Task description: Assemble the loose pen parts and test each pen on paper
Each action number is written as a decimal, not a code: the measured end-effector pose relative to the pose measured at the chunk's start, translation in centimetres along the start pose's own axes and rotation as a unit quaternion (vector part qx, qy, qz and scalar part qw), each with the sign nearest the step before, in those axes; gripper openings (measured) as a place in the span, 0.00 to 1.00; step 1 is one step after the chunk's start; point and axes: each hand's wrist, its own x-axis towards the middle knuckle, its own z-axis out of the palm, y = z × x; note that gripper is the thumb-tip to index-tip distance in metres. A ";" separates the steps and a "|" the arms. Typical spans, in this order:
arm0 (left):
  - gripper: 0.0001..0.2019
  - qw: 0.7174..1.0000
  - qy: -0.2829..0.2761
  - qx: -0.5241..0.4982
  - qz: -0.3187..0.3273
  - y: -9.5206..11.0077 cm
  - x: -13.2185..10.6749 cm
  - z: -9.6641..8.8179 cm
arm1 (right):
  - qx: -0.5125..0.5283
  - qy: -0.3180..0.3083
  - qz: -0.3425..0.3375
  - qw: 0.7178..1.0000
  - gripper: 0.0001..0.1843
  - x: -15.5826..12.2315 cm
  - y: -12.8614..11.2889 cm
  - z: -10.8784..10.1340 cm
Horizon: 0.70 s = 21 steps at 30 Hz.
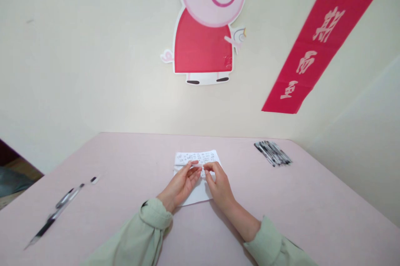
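Note:
Over a white sheet of paper [196,194] with rows of dark handwriting, my two hands come together, fingertips nearly meeting. My left hand [184,182] is turned partly palm up, its fingers curled and pinching. From the right, my right hand [218,184] bends its thumb and index finger into a pinch. A thin, pale piece seems to lie between the fingertips, too small and blurred to name. On the left of the table lie a silver-and-clear pen barrel [68,198], a dark-gripped pen part [46,225] and a small black-tipped piece [93,179].
A bundle of several black-and-clear pens [273,153] lies at the table's back right. The pink table [131,174] ends at a pale wall bearing a cartoon pig cutout [203,45] and a red banner [308,49].

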 end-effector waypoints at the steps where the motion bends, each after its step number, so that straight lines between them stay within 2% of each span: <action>1: 0.09 1.000 0.000 0.001 -0.001 0.0 0.0 0.0 | -0.005 -0.003 -0.006 1.000 0.08 0.0 0.0 0.0; 7: 0.08 1.000 0.007 0.004 0.011 -0.3 0.2 -0.2 | -0.035 -0.037 -0.028 0.998 0.09 -0.1 0.3 -0.5; 11: 0.09 1.000 -0.012 0.022 0.010 -0.7 -0.3 -0.1 | -0.014 -0.024 0.012 1.000 0.07 -0.2 0.7 -0.5; 13: 0.09 0.997 -0.050 0.061 0.008 -0.9 -0.5 -0.1 | 0.005 -0.019 0.040 0.999 0.10 -0.2 0.8 -0.4; 17: 0.16 0.985 -0.098 0.141 0.036 -1.4 -0.8 0.1 | 0.016 -0.072 0.039 0.997 0.10 -0.2 0.6 -0.2; 19: 0.18 0.976 -0.102 0.186 0.049 -1.6 -0.8 0.3 | 0.006 -0.085 0.027 0.996 0.10 -0.2 0.5 -0.2; 21: 0.18 0.960 -0.081 0.261 0.053 -1.5 -1.1 0.4 | -0.005 -0.089 0.022 0.996 0.10 -0.3 0.7 -0.2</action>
